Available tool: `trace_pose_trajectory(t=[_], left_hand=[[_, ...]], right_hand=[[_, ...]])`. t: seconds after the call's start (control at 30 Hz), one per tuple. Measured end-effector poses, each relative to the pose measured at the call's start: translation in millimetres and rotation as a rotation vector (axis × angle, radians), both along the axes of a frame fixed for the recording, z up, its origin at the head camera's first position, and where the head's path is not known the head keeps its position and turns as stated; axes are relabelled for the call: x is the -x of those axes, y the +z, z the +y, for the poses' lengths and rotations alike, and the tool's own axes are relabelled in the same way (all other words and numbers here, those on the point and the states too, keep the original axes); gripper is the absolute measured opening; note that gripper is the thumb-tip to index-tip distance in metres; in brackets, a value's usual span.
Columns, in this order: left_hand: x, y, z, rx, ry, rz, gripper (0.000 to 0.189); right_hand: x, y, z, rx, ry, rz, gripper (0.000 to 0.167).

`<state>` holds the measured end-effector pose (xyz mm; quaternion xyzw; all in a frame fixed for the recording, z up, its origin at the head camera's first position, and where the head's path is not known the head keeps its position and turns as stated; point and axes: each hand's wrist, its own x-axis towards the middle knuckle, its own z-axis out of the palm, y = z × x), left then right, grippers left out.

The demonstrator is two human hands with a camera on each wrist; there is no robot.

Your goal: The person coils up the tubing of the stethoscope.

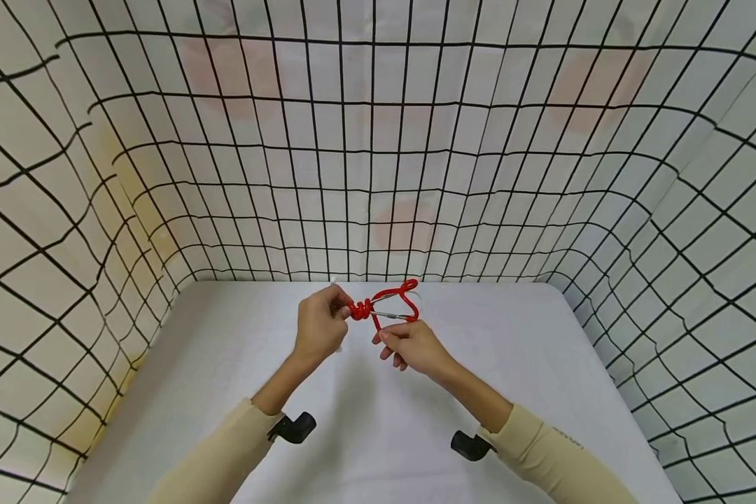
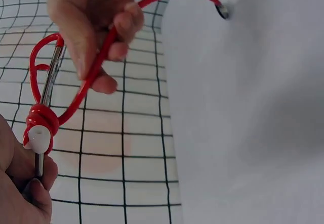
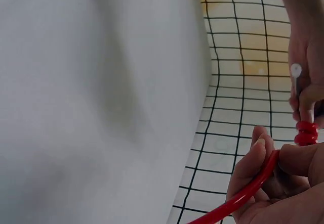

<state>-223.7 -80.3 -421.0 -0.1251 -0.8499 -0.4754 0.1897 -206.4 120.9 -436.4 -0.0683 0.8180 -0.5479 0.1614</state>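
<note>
The red cord is held up between the two hands, over the far part of the bench, its coils wound around slim metal rods and an open loop spreading to the right. It looks light and smooth: the cord should bend easily and may slide under a loose pinch, while the metal rods seem stiff and likely to slip out of the coils if tipped. Nothing appears fragile, though the wraps could loosen. A good hold is one pinch right beside the coils to steady them, and another on the free run of cord. That is much how the fingers lie: those of the left hand pinch the metal by the coils, near a white knob, and those of the right hand pinch the cord between thumb and fingers. Beyond, the cord runs to a dark tip; whether that touches the bench is unclear. Counting outward: apparently one cord, about three wraps in the head view, two lengths of metal there, one knob plain in each wrist view, perhaps the same one, two hands, two pale sleeves, two black wrist cameras, and black netting around the bench.
</note>
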Motion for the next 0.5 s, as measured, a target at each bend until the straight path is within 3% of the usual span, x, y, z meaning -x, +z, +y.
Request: trace_pose_trajectory(t=[0.13,0.5], left_hand=[[2.7,-5.1,-1.7,0.044,0.019,0.055,0.020],[9.7,-7.4,-5.5,0.089,0.054,0.087,0.021]], right_hand=[[-2.1,2.5,-3,0.006,0.000,0.007,0.023],[-0.2,16.8,1,0.004,-0.027,0.009,0.026]])
